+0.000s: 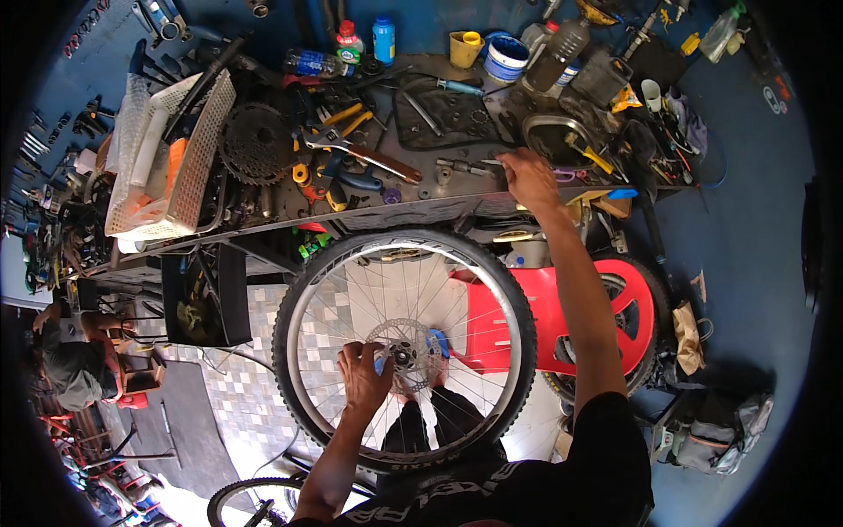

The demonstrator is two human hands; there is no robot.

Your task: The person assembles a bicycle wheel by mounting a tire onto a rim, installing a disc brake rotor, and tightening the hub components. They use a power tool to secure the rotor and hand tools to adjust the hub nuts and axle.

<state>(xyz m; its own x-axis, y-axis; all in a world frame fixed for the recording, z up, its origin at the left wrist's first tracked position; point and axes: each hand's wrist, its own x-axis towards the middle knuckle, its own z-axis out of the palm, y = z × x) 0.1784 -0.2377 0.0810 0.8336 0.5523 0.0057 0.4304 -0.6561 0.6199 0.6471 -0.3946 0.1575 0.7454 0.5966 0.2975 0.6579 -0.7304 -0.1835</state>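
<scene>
Because your left hand [362, 379] turns its back to the camera, its fingertips are hidden, and you cannot tell whether they grip anything or merely rest by the hub; a blue patch shows beside the thumb, hard to identify. Your right hand [529, 180] has its fingers bent close together at a slim metal piece [483, 166], but whether they pinch it cannot be made out. The bicycle wheel [403, 355] stands in front of you, below the bench's front edge, its disc rotor [428, 363] just right of your left fingers and its lower tyre cut off by your dark shirt [527, 483]. Your right hand is over the bench [461, 188] near that front edge, right of a small metal cylinder [443, 176]. Farther left on the bench lie an adjustable wrench [373, 158] and a large cassette [255, 145], with a white basket [195, 178] toward the left end. A red plastic panel [518, 321] partly covers another wheel [652, 303]; patterned tiles [255, 329] show on the floor, and a person [75, 364] crouches far left, blurred.
</scene>
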